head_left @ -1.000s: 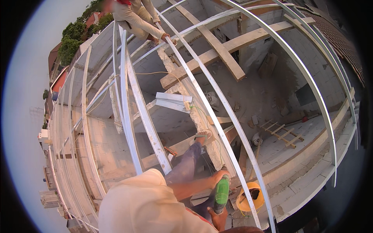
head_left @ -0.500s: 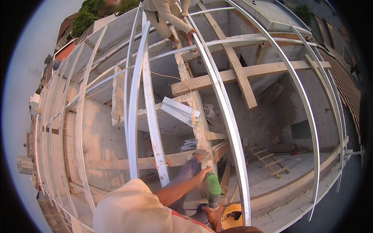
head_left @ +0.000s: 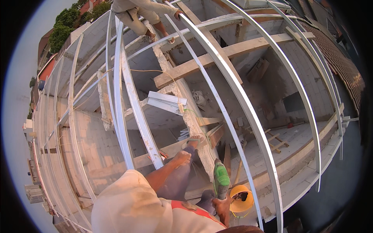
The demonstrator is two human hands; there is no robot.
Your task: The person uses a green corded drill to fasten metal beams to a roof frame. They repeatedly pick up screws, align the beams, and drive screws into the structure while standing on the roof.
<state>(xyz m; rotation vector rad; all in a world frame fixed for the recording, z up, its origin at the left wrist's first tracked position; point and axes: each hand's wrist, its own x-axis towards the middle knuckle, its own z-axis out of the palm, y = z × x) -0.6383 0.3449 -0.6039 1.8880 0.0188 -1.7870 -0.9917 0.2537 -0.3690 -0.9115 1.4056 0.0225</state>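
Head view: a rough wall runs up the middle. Off its right edge, 2 long metal bars slant by. The green drill is between those bars and the wall's near end. Its long side points away, much like the wall does. A yellow tub sits just right of it. The right hand is wrapped around the drill's near end. The left hand is past the wall's left edge, apart from the drill, curled; I cannot tell if it holds anything.
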